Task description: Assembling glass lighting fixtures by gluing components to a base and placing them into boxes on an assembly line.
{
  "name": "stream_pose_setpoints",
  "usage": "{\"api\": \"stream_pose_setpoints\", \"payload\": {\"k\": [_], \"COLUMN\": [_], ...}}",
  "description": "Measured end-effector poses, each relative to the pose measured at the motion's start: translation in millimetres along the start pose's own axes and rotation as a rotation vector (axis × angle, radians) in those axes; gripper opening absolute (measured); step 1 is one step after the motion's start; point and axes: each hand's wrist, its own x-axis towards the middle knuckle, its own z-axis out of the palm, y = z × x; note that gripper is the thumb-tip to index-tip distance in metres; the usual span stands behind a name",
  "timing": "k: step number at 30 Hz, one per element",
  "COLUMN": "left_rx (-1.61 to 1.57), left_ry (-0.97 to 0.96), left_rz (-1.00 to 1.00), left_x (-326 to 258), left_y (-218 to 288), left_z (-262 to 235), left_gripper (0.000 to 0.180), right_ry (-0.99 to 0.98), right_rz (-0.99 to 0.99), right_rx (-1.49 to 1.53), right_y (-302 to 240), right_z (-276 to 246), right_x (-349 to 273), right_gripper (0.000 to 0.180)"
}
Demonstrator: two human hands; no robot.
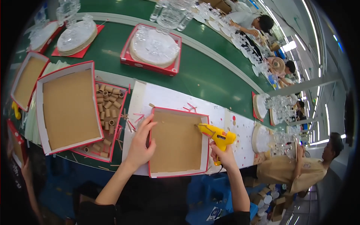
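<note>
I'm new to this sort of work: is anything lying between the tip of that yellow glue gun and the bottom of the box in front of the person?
Nothing visible does. The right hand holds the yellow glue gun with its nozzle over the open box, whose brown cardboard bottom looks bare. The left hand only rests on the box's left wall, away from the nozzle.

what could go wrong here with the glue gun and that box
1. The glue gun in the right hand has its nozzle at the far right corner of the shallow red-edged box; glue might drip onto the cardboard floor where it is not wanted.
2. The left hand rests on the box's left wall, inside the gun's working area, so a sweep leftward might burn its fingers.
3. The gun's cord, if it trails off the table edge, could snag.
</note>
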Motion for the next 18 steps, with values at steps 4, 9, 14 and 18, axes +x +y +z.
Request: {"api": "stream_pose_setpoints", "payload": {"k": [4, 9, 14, 18], "left_rx": [-0.004, -0.001, -0.012, 0.030], "left_ry": [-0.006, -0.007, -0.007, -0.004], "left_rz": [-0.031, -0.008, -0.002, 0.007], "left_x": [-1.8, -3.3, -3.1, -3.6], "left_y": [3.4, -3.4, 0.4, -0.4], "left_z": [-0.7, 1.5, 1.2, -1.7], "left_gripper": [0.052, 0.052, 0.051, 0.048], "right_ry": [-0.002, 0.057, -0.305, -0.240], "right_rz": [0.039, 0.104, -0.178, -0.116], "right_rx": [0.002, -0.019, -0.229, -0.279], "right_y": [0.0, -6.6, -16.2, -4.3], "right_z": [-4.0, 7.8, 28.9, 41.8], "right_x": [0.6, -12.3, -68.9, -69.8], "right_gripper": [0.015, 0.016, 0.023, 0.017]}}
